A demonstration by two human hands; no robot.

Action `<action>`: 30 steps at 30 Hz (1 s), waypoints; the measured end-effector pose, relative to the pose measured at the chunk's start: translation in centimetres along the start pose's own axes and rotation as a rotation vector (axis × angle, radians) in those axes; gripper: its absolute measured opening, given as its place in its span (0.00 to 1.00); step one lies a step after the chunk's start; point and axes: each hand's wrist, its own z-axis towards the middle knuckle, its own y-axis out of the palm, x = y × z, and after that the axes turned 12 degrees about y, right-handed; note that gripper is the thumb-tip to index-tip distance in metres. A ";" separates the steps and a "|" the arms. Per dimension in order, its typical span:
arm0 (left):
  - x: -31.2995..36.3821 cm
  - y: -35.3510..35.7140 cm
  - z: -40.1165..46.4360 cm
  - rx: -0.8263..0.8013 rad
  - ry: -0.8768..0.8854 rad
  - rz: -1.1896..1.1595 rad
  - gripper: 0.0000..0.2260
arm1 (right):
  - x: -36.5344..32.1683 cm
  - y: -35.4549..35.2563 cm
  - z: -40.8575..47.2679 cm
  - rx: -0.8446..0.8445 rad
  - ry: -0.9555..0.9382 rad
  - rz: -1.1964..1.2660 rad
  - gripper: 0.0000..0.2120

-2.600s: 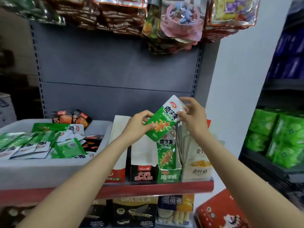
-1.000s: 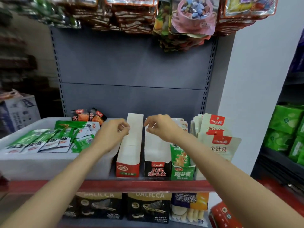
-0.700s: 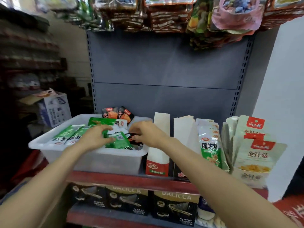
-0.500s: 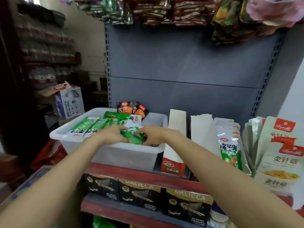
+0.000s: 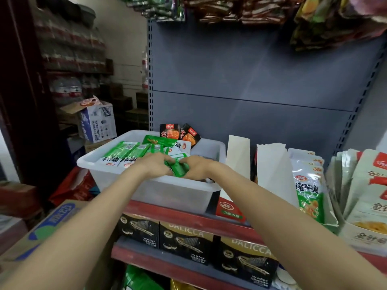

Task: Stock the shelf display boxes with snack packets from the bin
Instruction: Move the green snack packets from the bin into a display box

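Both hands are inside the white plastic bin [image 5: 117, 164], which sits at the left end of the red-edged shelf [image 5: 188, 220]. The left hand [image 5: 154, 167] and the right hand [image 5: 198, 167] meet over one green snack packet [image 5: 178, 169]; the fingers of each hand curl round its opposite ends and grip it just above the heap. More green packets [image 5: 123, 152] lie flat across the left part of the bin, and two dark red packets [image 5: 180, 133] stand against its rear wall.

To the right of the bin stand the display boxes. The nearest, a red-fronted box [image 5: 230, 209], has a tall white flap raised; its contents cannot be seen. Beside it a second box [image 5: 272, 164] also shows a white flap. Next comes a row of upright green-and-white packets [image 5: 307, 191], then pale packets with red labels [image 5: 368, 185] at the far right.

Black wafer cartons [image 5: 186, 240] fill the shelf below.
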 end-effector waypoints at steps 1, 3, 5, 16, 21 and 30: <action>0.0 0.0 0.0 0.011 0.001 -0.003 0.25 | -0.2 0.0 0.0 -0.008 0.006 0.014 0.27; 0.1 0.1 -0.2 0.049 0.024 -0.010 0.28 | -0.4 -0.1 -0.4 0.022 0.023 0.115 0.24; 0.1 0.1 -0.6 0.110 0.084 0.001 0.29 | -0.3 -0.4 -1.0 0.090 0.034 0.306 0.20; 8.4 -0.4 -2.6 0.589 0.522 -0.208 0.08 | 8.3 -2.0 -9.6 0.366 -0.182 1.470 0.05; 14.9 2.3 -0.7 0.317 0.591 -0.376 0.06 | 13.4 -1.9 -13.1 0.830 0.025 1.187 0.08; 25.6 7.0 0.9 0.185 0.669 -0.685 0.09 | 20.3 -3.8 -19.2 1.018 0.210 0.484 0.13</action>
